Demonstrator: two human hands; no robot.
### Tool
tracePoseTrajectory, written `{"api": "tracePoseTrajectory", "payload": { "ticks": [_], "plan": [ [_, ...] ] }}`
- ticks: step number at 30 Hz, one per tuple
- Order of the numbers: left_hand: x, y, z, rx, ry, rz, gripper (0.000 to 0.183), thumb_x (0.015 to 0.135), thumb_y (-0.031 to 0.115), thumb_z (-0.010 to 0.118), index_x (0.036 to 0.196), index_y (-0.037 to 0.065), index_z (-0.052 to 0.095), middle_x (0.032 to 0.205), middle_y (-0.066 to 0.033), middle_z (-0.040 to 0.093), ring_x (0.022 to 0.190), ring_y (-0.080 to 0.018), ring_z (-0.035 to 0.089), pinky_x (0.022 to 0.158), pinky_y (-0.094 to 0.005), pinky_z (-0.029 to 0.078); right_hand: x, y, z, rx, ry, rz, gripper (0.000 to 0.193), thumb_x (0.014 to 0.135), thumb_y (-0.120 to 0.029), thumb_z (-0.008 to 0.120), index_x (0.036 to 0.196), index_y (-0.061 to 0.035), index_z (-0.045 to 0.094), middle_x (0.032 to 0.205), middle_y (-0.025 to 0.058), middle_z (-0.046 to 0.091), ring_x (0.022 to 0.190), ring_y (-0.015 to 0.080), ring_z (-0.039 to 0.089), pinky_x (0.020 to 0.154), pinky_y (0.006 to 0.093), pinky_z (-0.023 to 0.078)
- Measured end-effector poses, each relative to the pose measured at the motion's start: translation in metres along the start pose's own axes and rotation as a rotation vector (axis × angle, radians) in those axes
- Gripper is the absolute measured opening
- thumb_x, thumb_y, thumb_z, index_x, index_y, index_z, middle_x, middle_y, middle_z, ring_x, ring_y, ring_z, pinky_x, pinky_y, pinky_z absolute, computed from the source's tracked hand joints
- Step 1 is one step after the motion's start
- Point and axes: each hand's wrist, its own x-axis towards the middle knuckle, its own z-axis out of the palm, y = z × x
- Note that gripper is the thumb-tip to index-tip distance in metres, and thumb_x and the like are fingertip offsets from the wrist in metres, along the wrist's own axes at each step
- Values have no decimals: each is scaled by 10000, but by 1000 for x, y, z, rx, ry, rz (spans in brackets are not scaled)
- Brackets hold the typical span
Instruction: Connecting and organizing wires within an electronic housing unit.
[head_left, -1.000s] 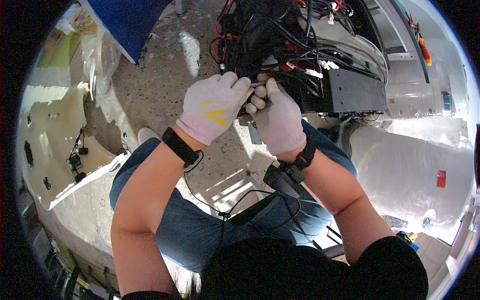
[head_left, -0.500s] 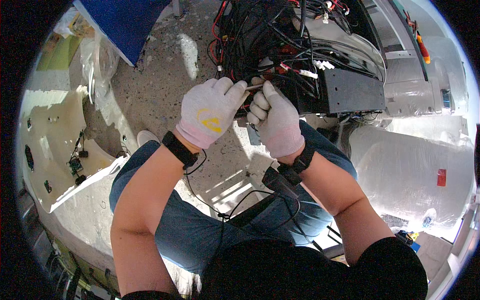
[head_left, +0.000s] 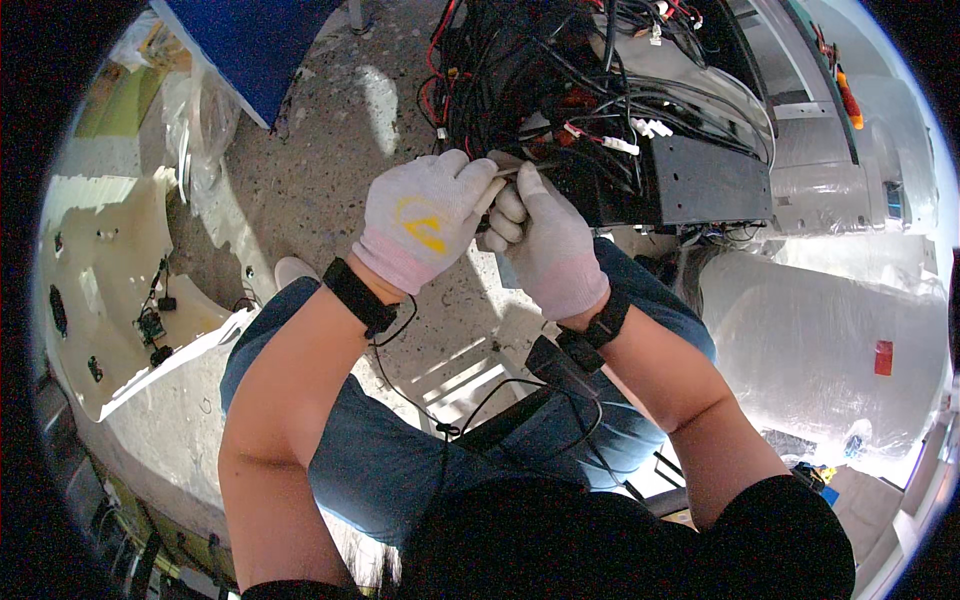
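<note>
Grip narrow on both sides: left hand (head_left: 425, 205) and right hand (head_left: 548, 240), in white knit gloves (head_left: 400, 190) with pink cuffs, pinch a thin greyish piece (head_left: 508, 171) between them, fingertips nearly meeting. Can't tell what the piece is — too small, mostly covered by my fingers. It sits at the near edge of a tangle of black cables (head_left: 490, 105), left of a black metal box (head_left: 712, 182). Other right fingers curled in below the thumb. White plug connectors (head_left: 620, 146) lie on the cables, ahead and right of my hands; red wires (head_left: 432, 62) run down the tangle's left side. Black straps (head_left: 360, 297) on both wrists, jeans (head_left: 375, 460) below. Off left — cream shell panel (head_left: 110, 270) with a small circuit board (head_left: 150, 325) on it, blue panel (head_left: 245, 50) ahead of that. Off right: plastic-wrapped object (head_left: 800, 330) with a red label (head_left: 883, 358), orange-handled tool (head_left: 849, 103) beyond.
</note>
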Motion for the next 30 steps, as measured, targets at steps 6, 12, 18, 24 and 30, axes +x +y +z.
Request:
{"api": "tracePoseTrajectory", "payload": {
  "ticks": [6, 12, 18, 24, 30],
  "plan": [
    [3, -3, 0, -117, -33, -85, 163, 828, 238, 603, 897, 95, 638, 763, -93, 617, 657, -292, 612, 553, -368, 487, 1, 2, -3, -39, -47, -32, 235, 982, -300, 376, 854, -110, 428, 623, -36, 319, 540, 103, 321, 506, 271, 342],
    [10, -5, -6, -280, -178, -201, 225, 855, 258, 574, 881, 46, 643, 791, -153, 641, 719, -341, 622, 608, -401, 491, 1, 3, 2, -39, 27, -23, 230, 978, -300, 390, 861, -109, 444, 617, -37, 329, 534, 101, 328, 502, 274, 342],
    [11, 0, -11, -407, -264, -332, 291, 867, 297, 554, 930, 31, 651, 841, -185, 641, 767, -362, 622, 662, -404, 490, 4, 3, 1, -19, 78, -55, 268, 972, -326, 412, 828, -104, 453, 616, -31, 354, 531, 106, 353, 507, 273, 362],
    [12, 2, -12, -475, -257, -378, 307, 864, 288, 554, 956, 12, 653, 849, -208, 640, 804, -345, 633, 694, -386, 490, 7, 4, 6, -123, 137, -67, 264, 975, -323, 409, 863, -92, 472, 610, -31, 345, 533, 103, 339, 514, 258, 343],
    [23, -6, -16, -569, -408, -439, 322, 861, 282, 535, 939, -8, 651, 844, -203, 647, 784, -339, 631, 697, -371, 480, 7, 0, 8, -142, 202, -45, 266, 968, -320, 426, 870, -81, 486, 623, -25, 364, 538, 106, 352, 504, 263, 346]
  ]
}}
